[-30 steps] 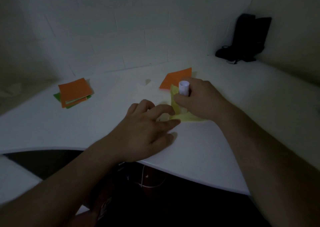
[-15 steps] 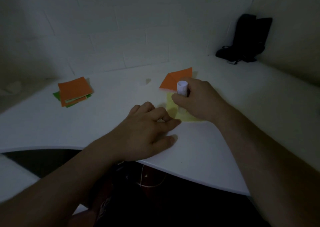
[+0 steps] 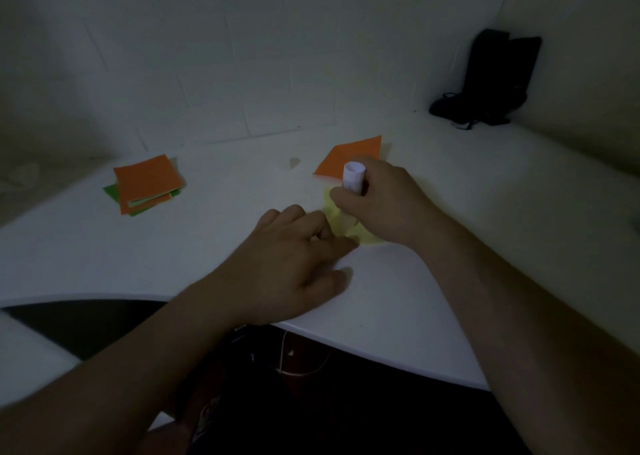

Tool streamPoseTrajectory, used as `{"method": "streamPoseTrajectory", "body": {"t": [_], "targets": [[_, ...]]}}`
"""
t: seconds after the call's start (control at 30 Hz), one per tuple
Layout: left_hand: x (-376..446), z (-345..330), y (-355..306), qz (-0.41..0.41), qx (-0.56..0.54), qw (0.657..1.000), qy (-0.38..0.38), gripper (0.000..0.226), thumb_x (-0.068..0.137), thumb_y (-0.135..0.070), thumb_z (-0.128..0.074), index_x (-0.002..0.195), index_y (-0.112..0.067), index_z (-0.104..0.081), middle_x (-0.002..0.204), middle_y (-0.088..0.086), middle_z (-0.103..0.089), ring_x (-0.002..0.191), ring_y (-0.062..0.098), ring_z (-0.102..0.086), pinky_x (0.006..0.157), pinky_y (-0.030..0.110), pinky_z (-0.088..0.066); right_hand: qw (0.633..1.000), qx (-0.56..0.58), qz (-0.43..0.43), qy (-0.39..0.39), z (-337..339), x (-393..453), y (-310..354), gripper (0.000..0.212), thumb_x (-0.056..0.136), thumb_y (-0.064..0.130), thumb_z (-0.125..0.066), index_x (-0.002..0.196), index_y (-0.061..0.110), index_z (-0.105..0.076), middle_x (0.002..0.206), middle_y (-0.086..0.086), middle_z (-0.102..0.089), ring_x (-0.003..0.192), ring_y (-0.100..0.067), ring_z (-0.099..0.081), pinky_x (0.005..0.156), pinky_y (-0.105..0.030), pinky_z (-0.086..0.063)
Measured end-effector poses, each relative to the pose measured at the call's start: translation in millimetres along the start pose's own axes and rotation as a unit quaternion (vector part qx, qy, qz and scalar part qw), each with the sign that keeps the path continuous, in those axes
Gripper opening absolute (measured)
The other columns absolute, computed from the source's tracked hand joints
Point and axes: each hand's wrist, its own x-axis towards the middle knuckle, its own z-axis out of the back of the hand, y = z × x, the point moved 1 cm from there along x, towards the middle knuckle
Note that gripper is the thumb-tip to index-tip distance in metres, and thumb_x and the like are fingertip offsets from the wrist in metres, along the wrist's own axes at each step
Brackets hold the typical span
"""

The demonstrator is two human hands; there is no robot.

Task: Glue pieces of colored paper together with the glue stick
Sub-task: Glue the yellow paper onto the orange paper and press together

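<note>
the right hand [image 3: 388,201] is curled around a small white cylindrical glue stick [image 3: 353,176], holding it upright with its lower end down on a pale yellow square sheet of paper [image 3: 337,217] that lies flat on the white curved surface [image 3: 467,212]. whether the glue tip actually touches the sheet is hidden by the fingers. the left hand [image 3: 287,264] lies with loosely extended fingers on the near edge of the yellow sheet, fingertips pressing it down, gripping nothing.

just beyond the right hand, an orange square sheet of paper [image 3: 349,154] lies flat, its near corner tucked behind the glue stick. well to the left sits a small stack of orange and green paper squares [image 3: 145,186]. a black bag [image 3: 491,80] stands in the far right corner against the wall.

the paper looks thin, light and limp: it would likely slide or wrinkle under the drag of the tacky glue, so pinning it flat close to the glued area, as the left hand does, seems the right hold. lifting a sheet is best done by an edge or corner away from the glue. the stick is rigid and light, and a grip around its barrel near the bottom should give good control and even pressure.
</note>
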Motion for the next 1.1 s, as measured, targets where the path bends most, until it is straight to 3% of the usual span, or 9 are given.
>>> {"method": "streamPoseTrajectory", "body": {"t": [0.13, 0.4, 0.5, 0.63, 0.73, 0.9, 1.1], "targets": [[-2, 2, -2, 0.02, 0.016, 1.0, -0.016, 0.057, 0.099, -0.063, -0.039, 0.14, -0.03, -0.057, 0.097, -0.008, -0.048, 0.09, 0.018, -0.046, 0.079, 0.041, -0.038, 1.0, -0.012, -0.017, -0.001, 1, 0, -2, 0.033, 0.09, 0.032, -0.064, 0.069, 0.026, -0.04, 0.059, 0.013, -0.045, 0.055, -0.003, -0.041, 0.055, -0.02, -0.033], [-2, 0, -1, 0.008, -0.014, 1.0, -0.025, 0.05, 0.098, -0.059, -0.045, 0.133, -0.025, -0.054, 0.105, -0.006, -0.053, 0.092, 0.019, -0.048, 0.08, 0.044, -0.041, 0.999, -0.029, 0.003, -0.017, 6, 0, -3, 0.033, 0.089, 0.025, -0.063, 0.074, 0.01, -0.038, 0.063, 0.006, -0.037, 0.055, -0.006, -0.033, 0.05, -0.016, -0.031], [-1, -2, 2, 0.013, -0.024, 0.999, -0.022, 0.059, 0.098, -0.06, -0.046, 0.145, -0.025, -0.047, 0.111, -0.008, -0.055, 0.095, 0.019, -0.049, 0.082, 0.042, -0.041, 0.999, -0.036, -0.007, -0.025, 10, 2, -6, 0.036, 0.09, 0.027, -0.064, 0.069, 0.015, -0.037, 0.062, 0.006, -0.037, 0.055, -0.005, -0.034, 0.052, -0.019, -0.03], [0, -3, 3, -0.001, -0.008, 1.0, -0.012, 0.057, 0.1, -0.061, -0.039, 0.146, -0.031, -0.056, 0.101, -0.013, -0.039, 0.093, 0.017, -0.047, 0.077, 0.036, -0.035, 0.99, -0.068, -0.035, -0.116, 21, 7, -11, 0.033, 0.089, 0.026, -0.061, 0.067, 0.024, -0.036, 0.063, 0.007, -0.043, 0.056, -0.004, -0.041, 0.055, -0.026, -0.033], [0, -4, 4, -0.005, -0.004, 1.0, -0.01, 0.057, 0.1, -0.061, -0.038, 0.145, -0.032, -0.058, 0.102, -0.012, -0.042, 0.094, 0.017, -0.047, 0.078, 0.036, -0.035, 0.983, -0.038, -0.031, -0.175, 26, 6, -7, 0.032, 0.089, 0.022, -0.063, 0.067, 0.027, -0.041, 0.064, 0.007, -0.047, 0.057, 0.003, -0.049, 0.053, -0.013, -0.031], [0, -3, 3, -0.011, 0.009, 1.0, -0.006, 0.058, 0.101, -0.061, -0.035, 0.145, -0.032, -0.057, 0.103, -0.011, -0.043, 0.091, 0.016, -0.045, 0.076, 0.036, -0.035, 0.999, -0.024, 0.013, -0.032, 1, 3, 6, 0.03, 0.091, 0.038, -0.07, 0.073, 0.025, -0.051, 0.071, 0.007, -0.056, 0.062, -0.001, -0.05, 0.054, -0.011, -0.035], [1, -3, 4, -0.006, -0.003, 1.0, 0.006, 0.059, 0.1, -0.062, -0.032, 0.147, -0.034, -0.055, 0.101, -0.016, -0.031, 0.091, 0.013, -0.038, 0.076, 0.034, -0.03, 0.999, -0.029, 0.028, 0.01, -8, 5, 6, 0.036, 0.091, 0.039, -0.069, 0.068, 0.035, -0.043, 0.066, 0.027, -0.052, 0.062, 0.004, -0.048, 0.055, -0.011, -0.033]]}}
